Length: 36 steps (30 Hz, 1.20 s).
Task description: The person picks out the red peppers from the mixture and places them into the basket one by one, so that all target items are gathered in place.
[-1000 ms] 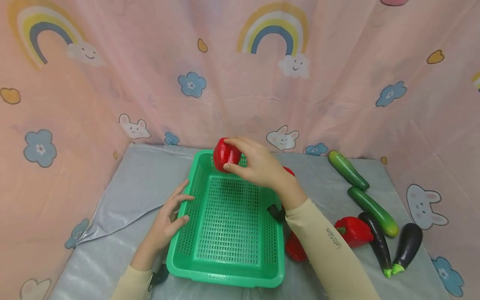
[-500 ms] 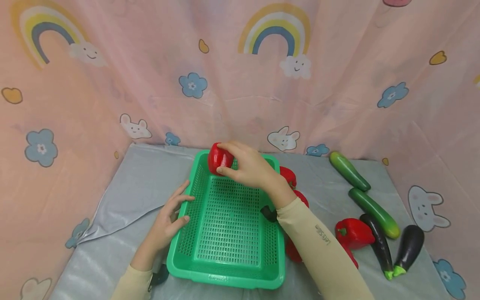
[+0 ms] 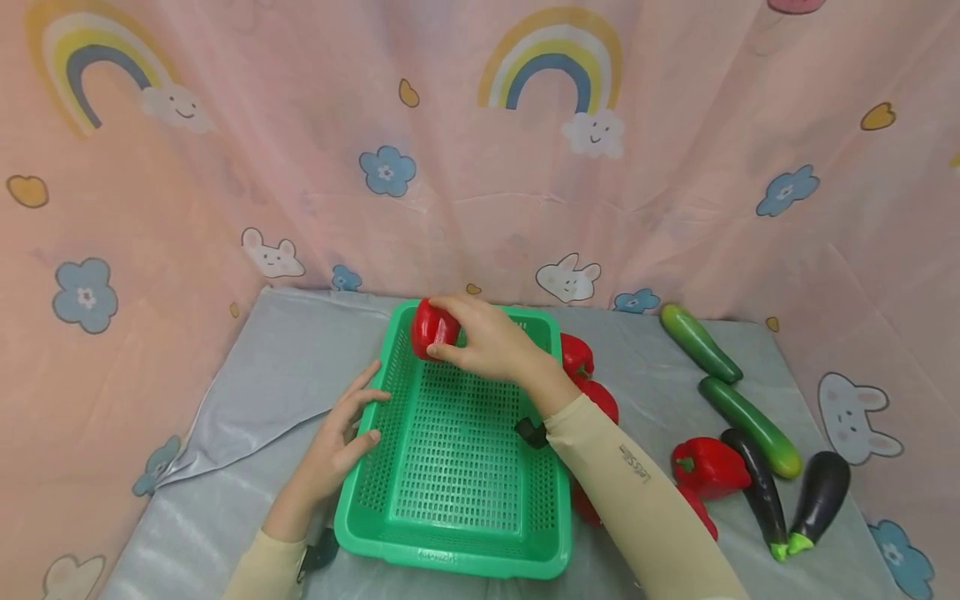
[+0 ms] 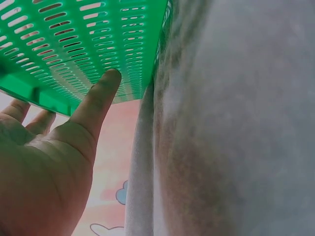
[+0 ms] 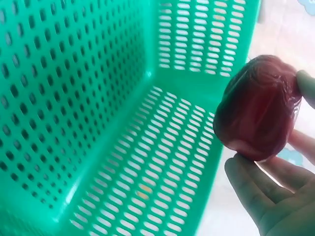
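1. Grey cloth (image 3: 315,342) underneath, rucked into a fold left of the basket: a hard push on the tub could drag it into more creases.
2. Green basket (image 3: 487,565) next, and what a light, open target! Knock its far rim and it could skid or twist.
3. Right sleeve (image 3: 637,500), slanting across the basket's right side, above the red peppers (image 3: 597,400) just outside; dip that forearm and one could be nudged rolling.
4. Left hand (image 3: 337,437), fingers spread along the left rim, thumb against the wall: a light touch, by the look of it, so the basket might slip if bumped.
5. Right hand (image 3: 487,337), thumb below and fingers above, pinching the held pepper (image 3: 433,329) over the far-left corner! Smooth skin, fingertip hold: it could squirt loose, and a drift outward might clip the rim or drop it outside. Whether it touches the wall, I can't tell.
6. Small black wrist piece (image 3: 531,432), right by the right-hand wall: a low wrist could catch it on the rim.
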Tool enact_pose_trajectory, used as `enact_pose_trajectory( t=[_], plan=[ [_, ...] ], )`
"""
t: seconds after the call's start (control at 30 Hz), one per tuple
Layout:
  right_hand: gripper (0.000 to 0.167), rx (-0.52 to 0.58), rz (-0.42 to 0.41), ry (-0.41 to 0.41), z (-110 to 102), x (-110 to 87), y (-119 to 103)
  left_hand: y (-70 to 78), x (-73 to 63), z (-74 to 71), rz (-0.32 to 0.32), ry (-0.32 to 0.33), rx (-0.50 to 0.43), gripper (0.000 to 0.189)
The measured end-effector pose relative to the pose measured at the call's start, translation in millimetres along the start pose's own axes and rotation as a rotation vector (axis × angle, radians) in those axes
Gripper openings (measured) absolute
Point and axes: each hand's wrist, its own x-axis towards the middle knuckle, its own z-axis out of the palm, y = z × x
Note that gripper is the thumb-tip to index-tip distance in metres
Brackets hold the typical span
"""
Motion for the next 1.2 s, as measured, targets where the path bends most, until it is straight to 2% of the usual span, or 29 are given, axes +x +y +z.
enact_pose_trajectory(
  t=[0.3,0.7,1.03,1.2],
  plan=[
    [0.071,-0.023,0.031,-0.066,15,1.8,9,-1.7,-1.0,0.9,0.003,0.002,0.005,0.042],
    [0.074,-0.043,0.044,-0.107,25,2.6,16,0.3,0.2,1.6,-0.002,0.01,-0.01,0.041],
    [0.072,-0.091,-0.008,-0.124,34,3.2,19,0.8,-0.7,1.2,-0.013,0.004,-0.009,0.041],
    [0.073,-0.117,-0.003,-0.147,37,3.5,19,-0.2,-0.6,1.3,-0.017,0.005,-0.013,0.041]
  ],
)
